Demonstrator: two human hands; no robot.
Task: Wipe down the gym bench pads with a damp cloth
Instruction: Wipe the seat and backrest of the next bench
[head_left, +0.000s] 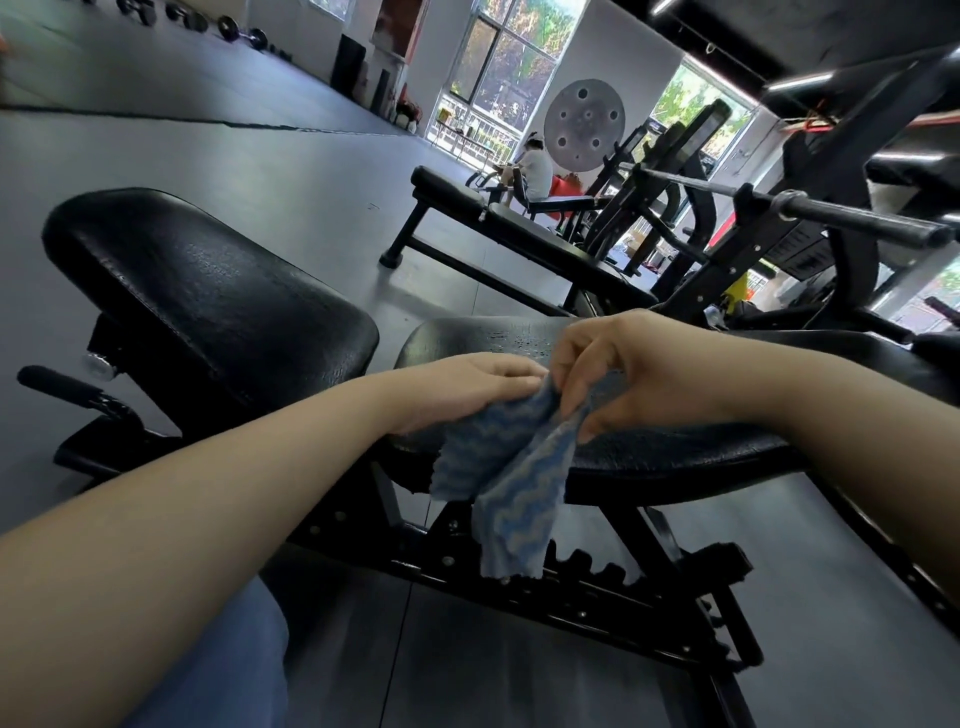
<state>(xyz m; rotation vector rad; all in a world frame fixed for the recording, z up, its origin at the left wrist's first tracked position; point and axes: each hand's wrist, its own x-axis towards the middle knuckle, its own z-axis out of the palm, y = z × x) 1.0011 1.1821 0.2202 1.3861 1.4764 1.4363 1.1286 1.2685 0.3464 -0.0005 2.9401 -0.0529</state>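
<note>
Low in the frame, the left hand (467, 387) and right hand (639, 371) both pinch the cloth (511, 483), which hangs over the near edge of the centre pad (675, 452). Judging by this, they're refolding between wipes. Next: spread it flat and press onto that pad or the seat pad (208, 296) at left.

cloth (511, 483) hanging over back pad (675, 447) edge, seat pad (208, 291) left, second bench (498, 228) behind
</note>
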